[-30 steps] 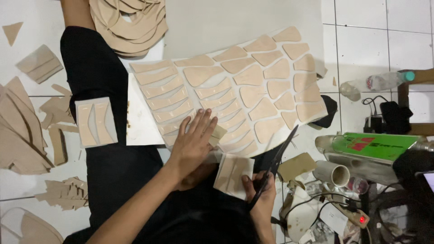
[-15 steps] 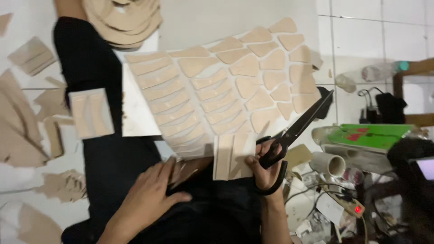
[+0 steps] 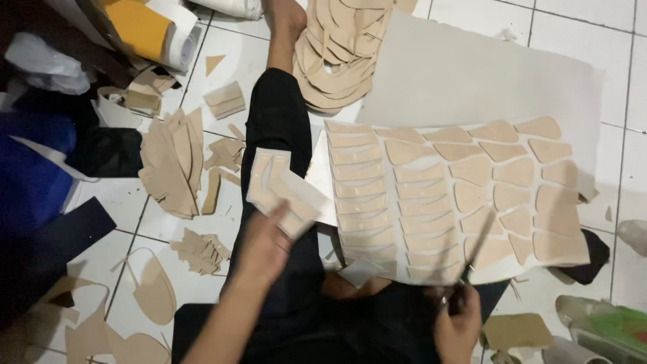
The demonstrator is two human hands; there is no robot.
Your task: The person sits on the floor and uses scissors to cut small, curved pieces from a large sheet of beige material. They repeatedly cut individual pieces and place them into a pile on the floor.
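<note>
My left hand (image 3: 264,244) holds a small beige cut piece (image 3: 298,201), blurred with motion, over a small stack of similar pieces (image 3: 264,168) that lies on my black-trousered leg (image 3: 278,121). My right hand (image 3: 459,325) grips black scissors (image 3: 476,251), blades pointing up over the near edge of a white sheet (image 3: 465,74). On that sheet lie several rows of beige shaped pieces (image 3: 458,195). A pale offcut (image 3: 360,271) lies on my lap.
A pile of curved beige pieces (image 3: 340,47) sits by my foot. Beige scraps (image 3: 172,162) and offcuts (image 3: 201,251) litter the white tiled floor at left. A yellow roll (image 3: 145,27) and blue fabric (image 3: 30,175) lie far left. A green object (image 3: 606,323) is at bottom right.
The view has swung left. My left hand has lifted a cut piece from my lap toward the stack on my leg. My right hand has lowered the scissors.
</note>
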